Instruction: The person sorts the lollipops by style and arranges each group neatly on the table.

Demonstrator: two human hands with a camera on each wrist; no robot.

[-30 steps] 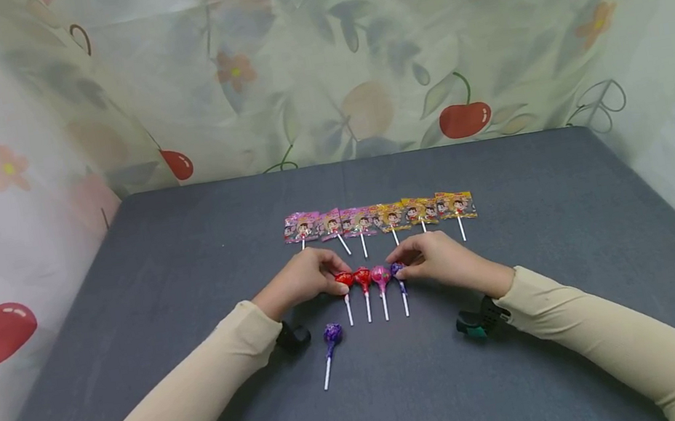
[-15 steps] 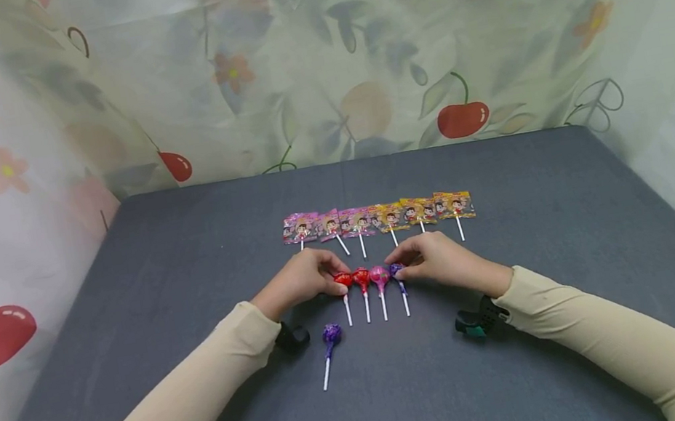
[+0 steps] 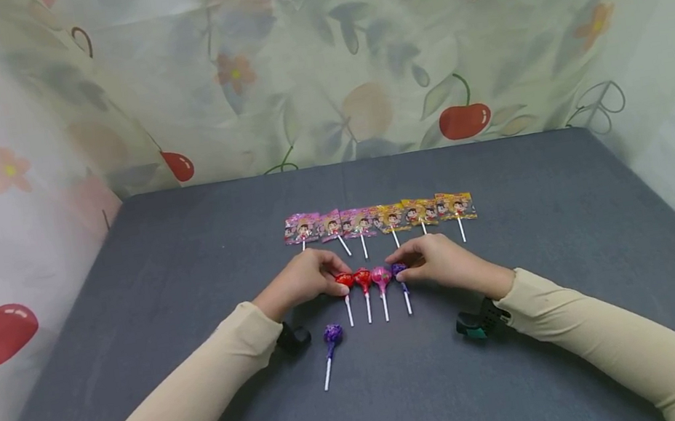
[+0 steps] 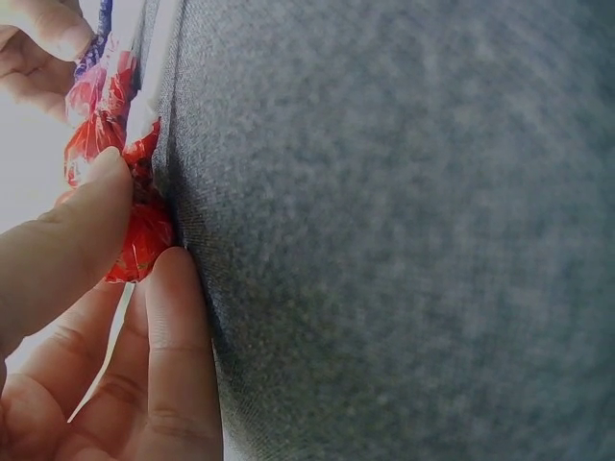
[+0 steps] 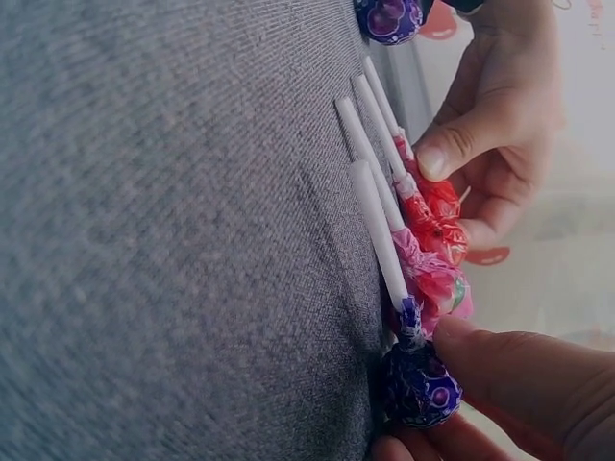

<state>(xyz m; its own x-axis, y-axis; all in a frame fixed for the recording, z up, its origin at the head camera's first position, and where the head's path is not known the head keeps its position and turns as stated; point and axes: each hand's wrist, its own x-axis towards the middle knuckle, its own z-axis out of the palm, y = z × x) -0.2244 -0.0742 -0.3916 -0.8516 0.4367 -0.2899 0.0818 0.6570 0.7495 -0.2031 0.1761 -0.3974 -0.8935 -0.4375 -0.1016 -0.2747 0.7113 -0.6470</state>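
Four-colour talk aside, a short row of lollipops lies on the dark grey table, sticks toward the person. My left hand (image 3: 311, 274) pinches the head of the leftmost red lollipop (image 4: 144, 242) between thumb and fingers. Beside it lie a second red lollipop (image 3: 363, 278) and a pink lollipop (image 3: 381, 276). At the row's right end, my right hand (image 3: 441, 262) pinches the head of a purple lollipop (image 5: 421, 387), its thumb near the wrapper's neck. Nearer the person, another purple lollipop (image 3: 332, 335) lies alone, its stick slanting down to the left.
Behind the hands, several flat-wrapped lollipops form a line on the table (image 3: 529, 209): pink packets (image 3: 358, 222) at left, yellow packets (image 3: 455, 206) at right. Some of their sticks are partly hidden by the hands. A patterned curtain (image 3: 301, 62) encloses the back and sides.
The stick of the purple lollipop in the right hand has swung slightly to the right. The left hand and the other lollipops stay where they were.
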